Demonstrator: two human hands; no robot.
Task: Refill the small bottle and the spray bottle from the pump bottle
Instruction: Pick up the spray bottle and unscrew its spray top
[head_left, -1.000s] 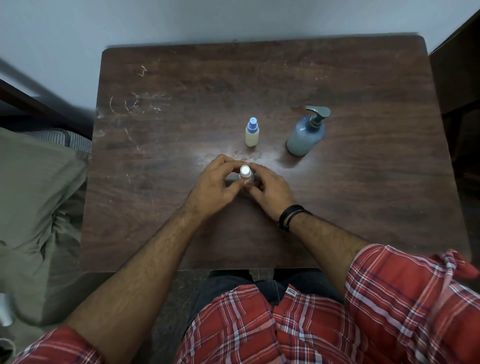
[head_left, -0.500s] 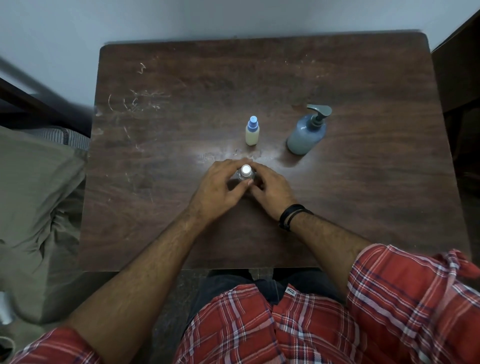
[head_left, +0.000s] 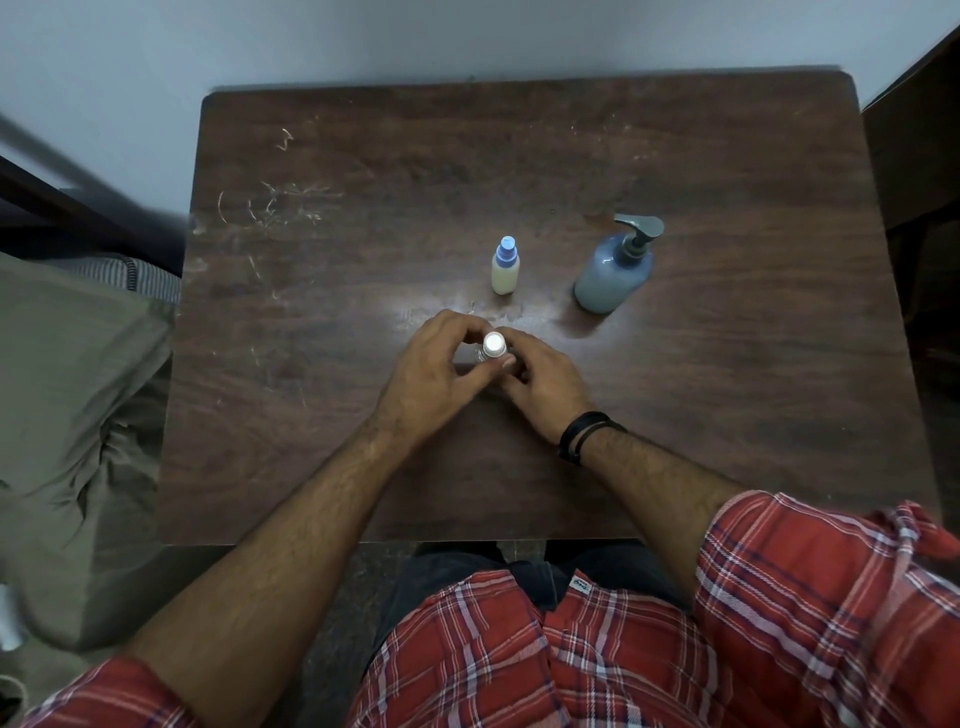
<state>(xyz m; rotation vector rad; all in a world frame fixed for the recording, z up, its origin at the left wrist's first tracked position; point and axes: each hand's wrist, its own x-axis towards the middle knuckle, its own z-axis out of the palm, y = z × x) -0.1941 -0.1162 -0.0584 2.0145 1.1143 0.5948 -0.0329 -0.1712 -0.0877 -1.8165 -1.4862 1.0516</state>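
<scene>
A small clear bottle (head_left: 493, 347) with a white cap stands upright on the brown wooden table (head_left: 727, 415) between both hands. My left hand (head_left: 436, 371) curls around it from the left, thumb and fingers on its body. My right hand (head_left: 540, 379) holds it from the right, fingertips near the cap. Most of the bottle's body is hidden by the fingers. Behind it stands a small spray bottle (head_left: 505, 266) with a blue top and pale yellowish liquid. A blue-grey pump bottle (head_left: 615, 273) with a grey pump head stands to its right.
A wall runs along the table's far edge. Dark wooden furniture (head_left: 914, 171) sits close at the right. Olive fabric (head_left: 72, 415) lies to the left of the table. Pale smears mark the tabletop just behind the hands.
The fingers of both hands have shifted slightly around the small bottle's cap and body. The bottle stays in the same spot; the other two bottles have not moved.
</scene>
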